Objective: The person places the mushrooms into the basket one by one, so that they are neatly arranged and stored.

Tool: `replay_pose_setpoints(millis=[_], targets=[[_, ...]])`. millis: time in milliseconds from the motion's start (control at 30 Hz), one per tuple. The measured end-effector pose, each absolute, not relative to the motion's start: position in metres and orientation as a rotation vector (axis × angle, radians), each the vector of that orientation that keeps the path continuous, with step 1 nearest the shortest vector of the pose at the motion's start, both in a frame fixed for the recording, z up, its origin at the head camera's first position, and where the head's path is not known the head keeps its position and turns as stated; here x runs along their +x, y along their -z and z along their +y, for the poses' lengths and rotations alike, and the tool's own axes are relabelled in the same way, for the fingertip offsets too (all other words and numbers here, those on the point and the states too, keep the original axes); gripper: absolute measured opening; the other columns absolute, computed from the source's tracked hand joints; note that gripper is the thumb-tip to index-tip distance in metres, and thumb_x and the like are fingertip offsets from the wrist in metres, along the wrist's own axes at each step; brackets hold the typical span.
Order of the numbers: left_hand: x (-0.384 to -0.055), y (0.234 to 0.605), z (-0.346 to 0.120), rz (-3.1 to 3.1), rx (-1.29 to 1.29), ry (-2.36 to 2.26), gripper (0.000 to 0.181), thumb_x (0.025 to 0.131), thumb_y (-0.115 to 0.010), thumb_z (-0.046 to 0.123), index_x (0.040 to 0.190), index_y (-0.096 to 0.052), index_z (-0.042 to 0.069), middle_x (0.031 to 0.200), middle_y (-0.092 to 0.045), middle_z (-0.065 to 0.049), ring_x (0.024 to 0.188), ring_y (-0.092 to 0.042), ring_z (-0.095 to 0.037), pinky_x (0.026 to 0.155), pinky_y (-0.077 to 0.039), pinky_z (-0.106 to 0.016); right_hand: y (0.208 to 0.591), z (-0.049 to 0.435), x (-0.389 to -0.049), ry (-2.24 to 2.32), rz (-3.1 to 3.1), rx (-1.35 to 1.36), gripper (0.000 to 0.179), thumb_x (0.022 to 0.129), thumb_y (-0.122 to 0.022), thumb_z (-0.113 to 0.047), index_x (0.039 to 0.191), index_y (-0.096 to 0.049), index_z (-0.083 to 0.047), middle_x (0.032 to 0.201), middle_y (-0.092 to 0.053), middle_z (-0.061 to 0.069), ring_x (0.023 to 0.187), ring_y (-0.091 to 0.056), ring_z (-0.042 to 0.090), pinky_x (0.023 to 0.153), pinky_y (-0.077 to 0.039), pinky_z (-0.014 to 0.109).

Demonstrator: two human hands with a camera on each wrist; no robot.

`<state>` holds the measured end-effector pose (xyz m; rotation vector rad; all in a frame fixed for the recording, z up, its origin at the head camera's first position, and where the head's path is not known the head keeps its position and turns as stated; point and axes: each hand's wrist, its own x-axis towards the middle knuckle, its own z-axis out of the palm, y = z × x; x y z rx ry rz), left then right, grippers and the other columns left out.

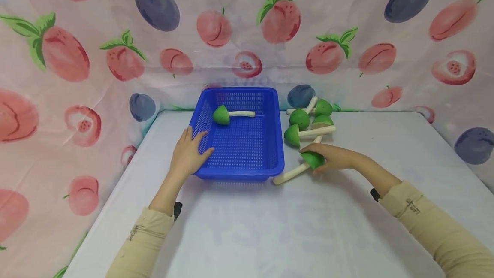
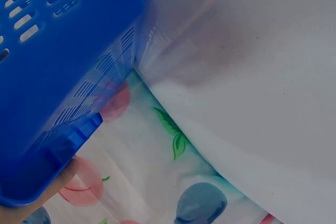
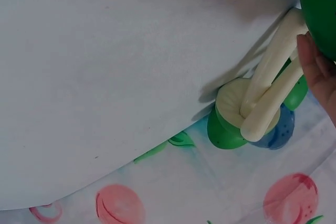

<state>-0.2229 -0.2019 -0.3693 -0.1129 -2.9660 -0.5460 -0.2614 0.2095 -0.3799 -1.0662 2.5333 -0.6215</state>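
My left hand [image 1: 186, 151] holds the left rim of a blue plastic basket [image 1: 281, 153], thumb reaching over to the inner side. In the left wrist view a finger [image 2: 58, 182] lies along the basket's rim. Inside the basket one toy mushroom [image 1: 221, 116] with a green cap and pale stem lies on its side. To the right of the basket, my right hand [image 1: 333, 158] grips another green-capped mushroom [image 1: 311, 159] by its cap, from above; its stem points toward the basket's front right corner. The right wrist view shows that green cap [image 3: 321, 11] against the fingers.
Several more green-capped mushrooms [image 1: 299, 119] lie in a loose cluster right of the basket, stems crossing. They sit on a white-covered table [image 1: 278, 226]. A fruit-print cloth [image 1: 239, 20] hangs behind the table and along its left side.
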Motion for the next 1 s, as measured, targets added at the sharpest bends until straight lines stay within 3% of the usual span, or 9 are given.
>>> replay_pose_setpoints(millis=[233, 567, 767, 1000], targets=[[-0.224, 0.368, -0.202, -2.959, -0.118, 0.556, 0.06, 0.091, -0.057, 0.037, 0.141, -0.041, 0.008, 0.152, -0.016, -0.033, 0.143, -0.012, -0.045, 0.114, -0.017, -0.06, 0.378, 0.212, -0.259, 0.629, 2.584, -1.104, 0.058, 0.078, -0.076, -0.017, 0.128, -0.05, -0.002, 0.127, -0.055, 0.012, 0.114, -0.052, 0.027, 0.097, -0.043, 0.047], [-0.223, 0.368, -0.202, -2.976, -0.088, 0.555, 0.061, 0.091, -0.058, 0.037, 0.142, -0.041, 0.008, 0.152, -0.016, -0.032, 0.143, -0.011, -0.045, 0.114, -0.016, -0.059, 0.374, 0.213, -0.261, 0.653, 2.583, -1.121, 0.055, 0.077, -0.076, -0.014, 0.128, -0.055, -0.006, 0.132, -0.049, 0.016, 0.122, -0.044, 0.033, 0.101, -0.039, 0.056], [-0.223, 0.368, -0.203, -2.969, -0.094, 0.558, 0.06, 0.091, -0.057, 0.037, 0.141, -0.042, 0.008, 0.151, -0.017, -0.033, 0.143, -0.012, -0.045, 0.114, -0.017, -0.059, 0.366, 0.219, -0.262, 0.687, 2.591, -1.183, 0.05, 0.077, -0.077, -0.012, 0.123, -0.059, -0.009, 0.121, -0.055, 0.005, 0.108, -0.048, 0.017, 0.094, -0.046, 0.039], [-0.221, 0.367, -0.201, -2.973, -0.084, 0.565, 0.06, 0.09, -0.058, 0.036, 0.141, -0.043, 0.008, 0.151, -0.017, -0.033, 0.143, -0.012, -0.045, 0.114, -0.017, -0.059, 0.364, 0.227, -0.264, 0.761, 2.586, -1.318, 0.048, 0.077, -0.076, -0.012, 0.122, -0.058, -0.011, 0.123, -0.058, 0.004, 0.112, -0.046, 0.001, 0.092, -0.043, 0.019]])
